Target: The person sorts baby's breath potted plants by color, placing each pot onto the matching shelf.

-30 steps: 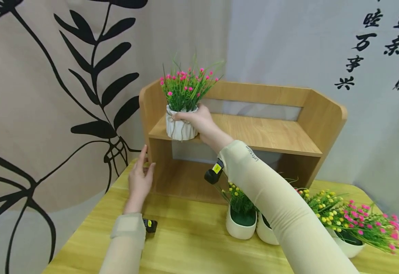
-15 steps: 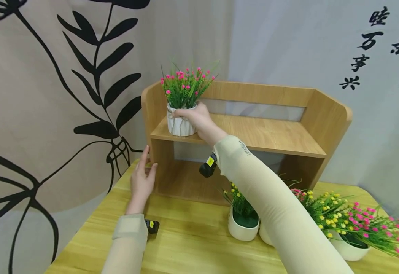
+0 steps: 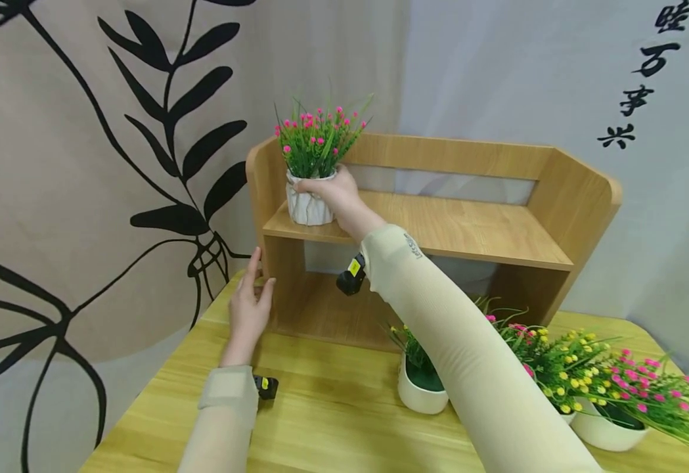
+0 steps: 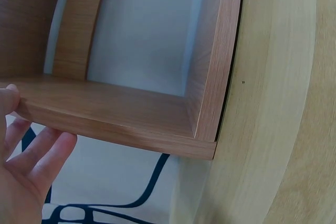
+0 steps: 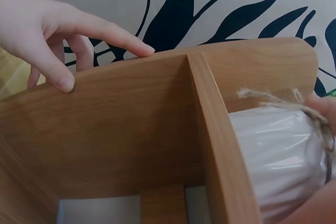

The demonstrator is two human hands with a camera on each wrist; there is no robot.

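"sleeves (image 3: pixel 456 348) fill the near part of the view. what lies past them?"

"the wooden counter (image 3: pixel 326 407). 1 white planter (image 3: pixel 422 395) shows left of the right sleeve, and another planter (image 3: pixel 610 430) sits to the right of it, under yellow and pink blooms (image 3: pixel 634 387)."

"and the 2 hands?"

"apart from each other. the left hand (image 3: pixel 251 318) holds the left side panel (image 3: pixel 285 282) of the shelf unit (image 3: pixel 580 217), thumb by the front edge, fingers along the outer face; how firmly, i cannot tell. farther up, the right hand (image 3: pixel 344 200) is wrapped round the flower pot (image 3: pixel 310 205), thumb across the front near the rim."

"where exactly is the pot?"

"upright, at the left end of the upper board (image 3: pixel 450 226), just behind its front edge. whether the base touches the wood, i cannot tell."

"how would you do this step well?"

"i'd let the left hand brace the panel so a nudge doesn't shift the unit. i'd hold the base level, a little farther in from the edge, and feel it sit flat before loosening any finger. the twine (image 5: pixel 258 96) has loose ends, so i'd watch that they don't get trapped underneath."

"anything behind to mind?"

"the back rail (image 3: pixel 456 156); the grassy leaves (image 3: pixel 320 141) would probably bend against it harmlessly. beyond hangs a printed cloth (image 3: pixel 332 52)."
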